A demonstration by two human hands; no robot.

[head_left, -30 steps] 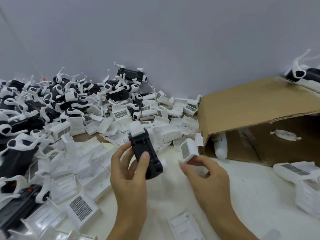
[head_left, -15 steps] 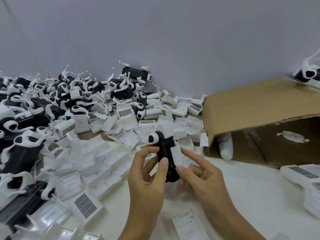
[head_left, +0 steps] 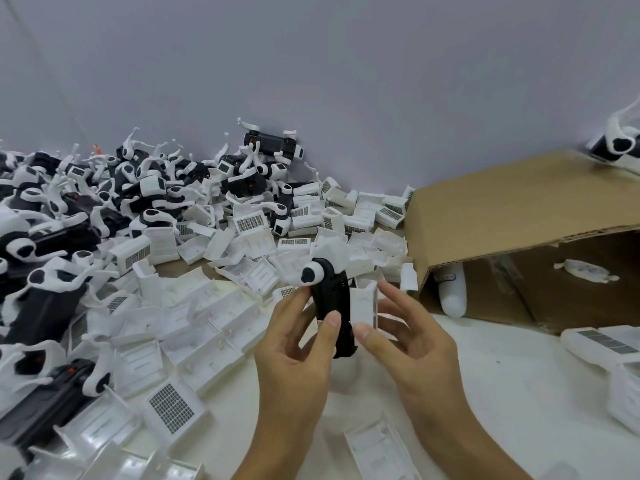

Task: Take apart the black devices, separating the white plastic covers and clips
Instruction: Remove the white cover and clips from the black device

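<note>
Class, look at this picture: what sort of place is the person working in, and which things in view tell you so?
Probably a workshop or factory bench for bulk disassembly. A heap of black devices lies beside loose white covers, a cardboard box lies tipped on its side, and the left hand holds one device.

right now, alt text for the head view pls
Two hands hold a black device upright: the left hand grips its body while the right hand pinches a white cover on its side. Loose white covers surround them, beside a cardboard box.
</note>
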